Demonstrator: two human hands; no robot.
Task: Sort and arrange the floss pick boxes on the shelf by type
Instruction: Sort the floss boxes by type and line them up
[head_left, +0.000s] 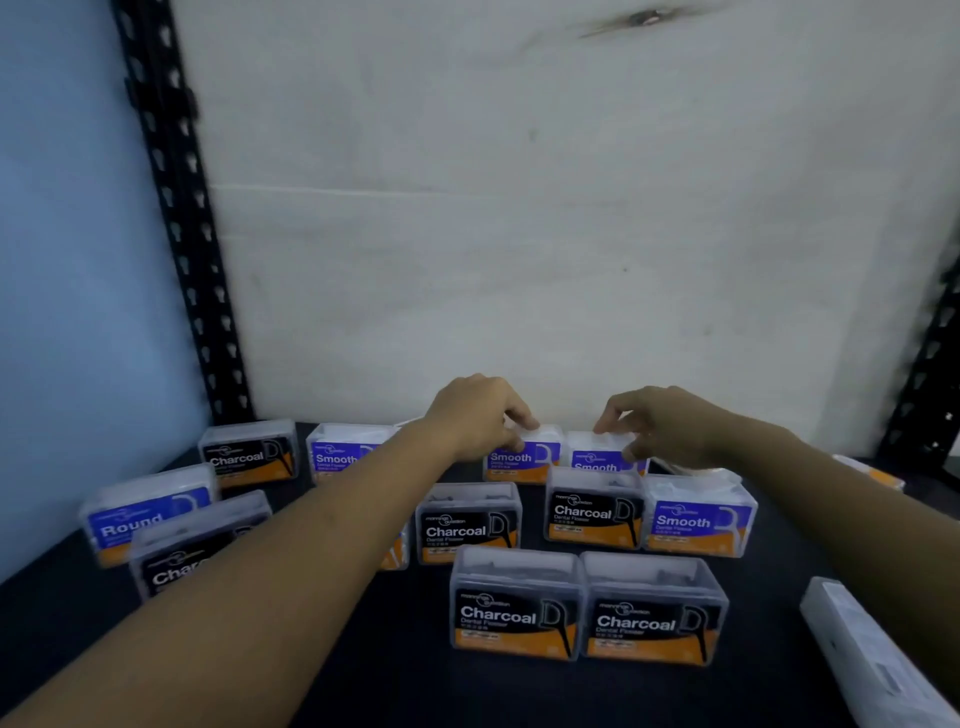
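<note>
Clear floss pick boxes stand on a dark shelf (395, 654). My left hand (475, 415) grips the top of a purple Smooth box (524, 460) at the back. Beside it, my right hand (660, 423) pinches the top of a second Smooth box (597, 460). More Smooth boxes stand at the back left (337, 454) and at the right (698, 519). Black Charcoal boxes are spread about: back left (249, 452), front left (182, 551), middle (467, 525), middle right (595, 512), and a front pair (514, 605) (654, 610). A blue Round box (140, 512) stands far left.
A white back panel (519, 234) closes the shelf behind the boxes. Black perforated uprights stand at the left (176, 208) and right (930, 374). A white box (872, 660) lies flat at the front right, and another box (872, 473) lies at the far right.
</note>
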